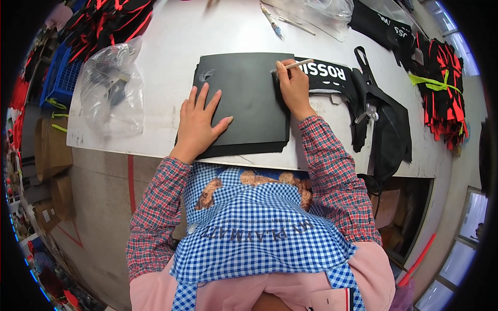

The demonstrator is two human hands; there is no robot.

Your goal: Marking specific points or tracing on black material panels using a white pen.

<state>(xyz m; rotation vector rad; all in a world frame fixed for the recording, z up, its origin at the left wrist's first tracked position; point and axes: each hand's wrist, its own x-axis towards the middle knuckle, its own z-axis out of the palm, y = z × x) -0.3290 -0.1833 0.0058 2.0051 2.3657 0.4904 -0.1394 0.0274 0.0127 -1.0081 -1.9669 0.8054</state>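
A flat dark grey sheet [249, 109] lies on the white table, over a stack of black pieces [236, 150] whose edges show below it. My left hand [199, 122] rests on the sheet's left side with the fingers spread. At the sheet's upper right edge, my right hand [295, 90] grips a slim white marking pencil [304, 62]. The pencil's tip is hidden behind the fingers. A small whitish scribble-like mark [206, 76] shows near the sheet's upper left corner.
Black pieces with white lettering [332, 72] lie to the right, beside a black strapped item [391, 124] and scissors [369, 112]. A clear plastic bag [114, 98] sits left; pens [273, 23] lie at the back. Red-and-black bundles [443, 88] flank the table; a blue crate [59, 78] stands left.
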